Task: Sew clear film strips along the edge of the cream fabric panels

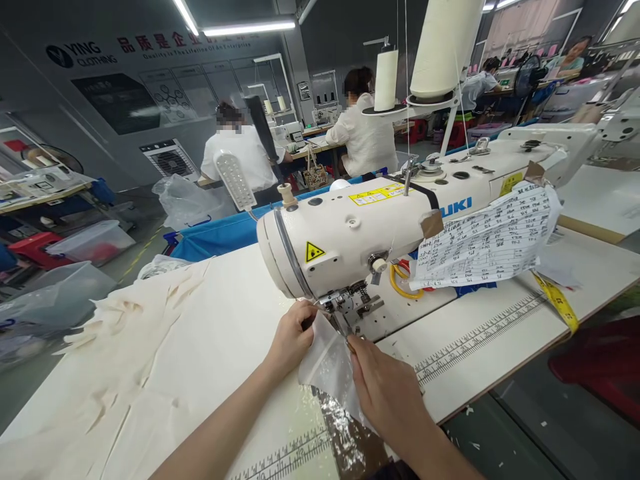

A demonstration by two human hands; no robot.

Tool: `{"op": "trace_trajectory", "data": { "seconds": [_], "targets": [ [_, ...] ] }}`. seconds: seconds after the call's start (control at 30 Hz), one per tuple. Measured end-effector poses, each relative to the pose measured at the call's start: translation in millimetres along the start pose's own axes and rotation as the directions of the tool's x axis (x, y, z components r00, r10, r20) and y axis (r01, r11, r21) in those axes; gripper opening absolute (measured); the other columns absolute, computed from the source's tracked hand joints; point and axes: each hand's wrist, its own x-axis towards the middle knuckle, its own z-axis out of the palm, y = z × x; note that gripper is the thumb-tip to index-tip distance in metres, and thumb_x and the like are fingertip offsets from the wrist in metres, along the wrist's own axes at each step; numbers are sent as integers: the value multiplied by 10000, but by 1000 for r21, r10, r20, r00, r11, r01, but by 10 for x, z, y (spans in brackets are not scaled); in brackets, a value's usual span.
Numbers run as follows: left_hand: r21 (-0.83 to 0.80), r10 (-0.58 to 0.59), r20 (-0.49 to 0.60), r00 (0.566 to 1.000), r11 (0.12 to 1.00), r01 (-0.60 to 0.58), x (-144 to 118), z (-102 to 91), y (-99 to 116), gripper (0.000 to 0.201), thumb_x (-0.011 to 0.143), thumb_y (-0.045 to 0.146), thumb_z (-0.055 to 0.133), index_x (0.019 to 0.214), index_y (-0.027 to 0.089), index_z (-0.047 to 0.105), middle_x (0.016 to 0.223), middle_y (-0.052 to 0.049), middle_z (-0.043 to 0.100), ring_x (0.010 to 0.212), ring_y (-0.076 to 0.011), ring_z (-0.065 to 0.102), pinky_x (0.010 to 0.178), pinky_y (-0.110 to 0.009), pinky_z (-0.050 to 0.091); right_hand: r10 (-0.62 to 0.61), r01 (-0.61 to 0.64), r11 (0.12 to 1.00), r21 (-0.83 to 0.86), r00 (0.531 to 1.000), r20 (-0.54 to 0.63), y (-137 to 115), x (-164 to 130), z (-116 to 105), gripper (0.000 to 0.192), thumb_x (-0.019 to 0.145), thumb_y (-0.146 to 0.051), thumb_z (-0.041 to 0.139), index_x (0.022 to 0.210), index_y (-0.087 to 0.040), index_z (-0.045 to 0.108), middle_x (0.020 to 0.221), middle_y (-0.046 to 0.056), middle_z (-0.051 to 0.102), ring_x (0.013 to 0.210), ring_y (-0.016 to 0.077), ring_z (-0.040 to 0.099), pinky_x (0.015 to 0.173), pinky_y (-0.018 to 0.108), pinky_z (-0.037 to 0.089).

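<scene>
A thin white fabric piece hangs over the front edge of the sewing machine's needle area. My left hand pinches the upper left edge of this fabric, close to the presser foot. On the other side, my right hand has its fingers closed at the fabric's right edge. A narrow metal part shows by the right fingertips; whether it is held or belongs to the machine I cannot tell. Both hands sit just in front of the needle, which is mostly hidden.
Pale fabric pieces lie spread on the left of the white table. Handwritten paper hangs from the machine, near a yellow tape measure. Thread cones stand above. A blue cloth bin and seated co-workers are behind.
</scene>
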Motion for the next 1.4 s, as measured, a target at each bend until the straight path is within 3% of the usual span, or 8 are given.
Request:
{"op": "trace_trajectory", "data": {
  "seconds": [0.4,0.63,0.77,0.87,0.97,1.1,1.23,1.4],
  "targets": [
    [265,231,-39,972,940,-212,7,49,60,158,848,230,451,859,199,606,843,-60,621,797,-206,571,677,-319,461,3,0,998,-65,999,46,-13,7,3,340,956,-122,376,1252,-128,543,972,97,735,702,192,713,526,268,489],
    [202,124,-26,992,972,-116,1,10,-23,168,790,130,448,811,200,600,831,-28,625,759,-169,574,664,-283,462,32,-31,999,-19,998,47,-23,13,-36,330,969,-127,350,1236,-140,543,974,91,736,700,184,709,545,270,502],
    [205,160,-48,986,968,-147,-11,7,-12,185,760,76,437,790,199,571,815,-17,620,745,-158,576,654,-268,461,39,-37,999,-31,998,53,-23,25,-29,319,968,-134,365,1230,-134,548,970,87,737,682,187,708,512,273,489],
    [241,264,-59,963,939,-243,-10,21,-3,176,792,64,441,793,193,560,816,-28,622,745,-160,572,645,-267,469,30,-27,998,-65,998,48,-26,33,-11,318,958,-132,400,1237,-126,552,983,92,741,683,183,712,501,259,477],
    [315,435,-52,899,861,-399,1,33,-1,180,850,64,446,829,182,580,843,-56,646,791,-177,575,671,-287,497,22,-18,994,-107,999,42,-36,45,14,323,942,-108,436,1240,-118,559,967,90,744,680,184,715,490,252,477],
    [374,534,60,844,772,-515,-3,-21,38,226,890,62,429,876,172,626,892,-85,663,839,-192,583,713,-311,535,9,-8,988,-152,1000,6,-63,20,7,328,938,-93,430,1239,-93,562,945,100,750,678,193,722,503,262,503],
    [407,470,258,844,740,-536,-64,-123,140,346,858,15,384,1024,148,657,1035,-124,640,927,-229,566,757,-352,556,8,-14,997,-74,997,-83,-102,-244,-113,305,965,-143,378,1222,-117,540,918,92,755,681,208,733,501,274,522],
    [495,420,261,869,715,-494,-187,-34,284,345,888,59,372,1062,133,660,1072,-150,616,983,-270,544,812,-423,568,114,-134,969,209,988,101,-120,-820,-235,215,992,-244,353,1161,-229,485,772,29,749,596,192,724,388,232,474]
  ]
}}
